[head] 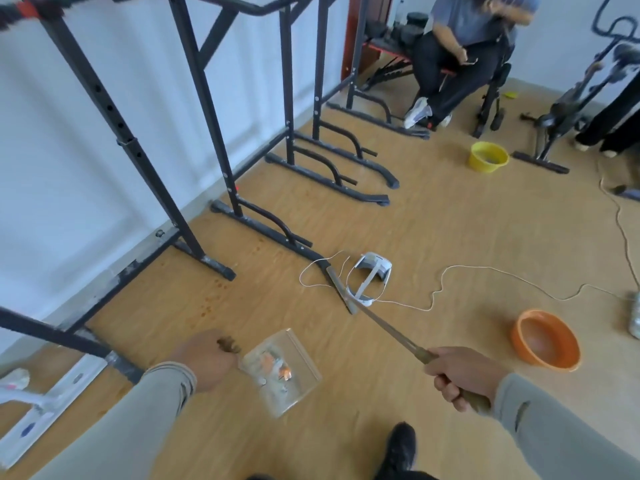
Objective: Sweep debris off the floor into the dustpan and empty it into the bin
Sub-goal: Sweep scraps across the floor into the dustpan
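My left hand grips the brown handle of a clear plastic dustpan, held just above the wooden floor. Orange and grey bits of debris lie inside the pan. My right hand grips the long brown broom handle, which slants up and left to a thin grey sweeping head resting on the floor. An orange bowl-shaped bin stands to the right of my right hand. A yellow bin stands farther off.
Black steel exercise racks line the white wall at left. A white headset and thin white cable lie on the floor ahead. A seated person and an exercise bike are at the back. My shoe is below.
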`<state>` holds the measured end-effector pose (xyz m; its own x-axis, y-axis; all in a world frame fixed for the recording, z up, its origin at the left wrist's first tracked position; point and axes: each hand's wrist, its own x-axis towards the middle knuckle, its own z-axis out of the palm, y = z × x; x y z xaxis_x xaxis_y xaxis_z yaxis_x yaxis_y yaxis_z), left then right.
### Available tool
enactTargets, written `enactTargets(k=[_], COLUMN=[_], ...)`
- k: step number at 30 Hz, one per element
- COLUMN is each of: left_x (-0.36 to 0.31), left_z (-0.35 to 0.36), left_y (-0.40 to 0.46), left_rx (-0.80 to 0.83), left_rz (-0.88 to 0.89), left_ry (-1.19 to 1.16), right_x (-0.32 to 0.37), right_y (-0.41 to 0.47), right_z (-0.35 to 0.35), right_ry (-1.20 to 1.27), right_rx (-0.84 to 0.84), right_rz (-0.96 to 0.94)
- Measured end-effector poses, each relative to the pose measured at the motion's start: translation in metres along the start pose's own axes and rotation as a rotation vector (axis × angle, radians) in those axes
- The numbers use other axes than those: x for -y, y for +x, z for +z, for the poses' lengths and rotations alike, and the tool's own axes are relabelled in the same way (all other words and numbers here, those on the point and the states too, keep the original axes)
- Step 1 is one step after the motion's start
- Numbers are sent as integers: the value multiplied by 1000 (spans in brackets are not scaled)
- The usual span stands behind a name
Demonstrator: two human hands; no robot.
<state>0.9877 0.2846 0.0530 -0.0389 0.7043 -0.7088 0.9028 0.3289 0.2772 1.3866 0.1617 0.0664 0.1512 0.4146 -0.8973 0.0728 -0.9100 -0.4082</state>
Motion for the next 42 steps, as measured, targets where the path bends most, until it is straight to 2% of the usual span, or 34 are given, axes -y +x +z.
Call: enactTargets(k=[4,11,15,20,22,25,27,37,42], left_x=[-63,-149,-198,-250,-265,-292,-314,-412,-444], left_z=[-6,-6,-8,-18,-26,-35,-39,-52,-80], left_y=[-25,-53,-67,-74,-63,-40,-19,143,187], left_rx=[-130,-268,-335,-376,-342,-182,-136,-209,-235], left_rz=[28,58,20,13,-1,-26,-20,5,-8], left_ry=[44,-192,-251,-509,-694,-986,-1097,-1198,-1258], right_x=[9,27,51,86,104,135,160,351,443], right_y=[3,18,17,26,36,52,65,158,182], right_z=[-53,-160,-211,-257,-272,-288,-297,-320,-318], right_ry=[20,-6,-40,-72,-90,-132,-165,-416,-548], right_rx=[-3,11,14,5,-3,-20,-31,-63,-25], right_rz=[-43,-100,-154,-209,-225,-245,-254,-264,-269])
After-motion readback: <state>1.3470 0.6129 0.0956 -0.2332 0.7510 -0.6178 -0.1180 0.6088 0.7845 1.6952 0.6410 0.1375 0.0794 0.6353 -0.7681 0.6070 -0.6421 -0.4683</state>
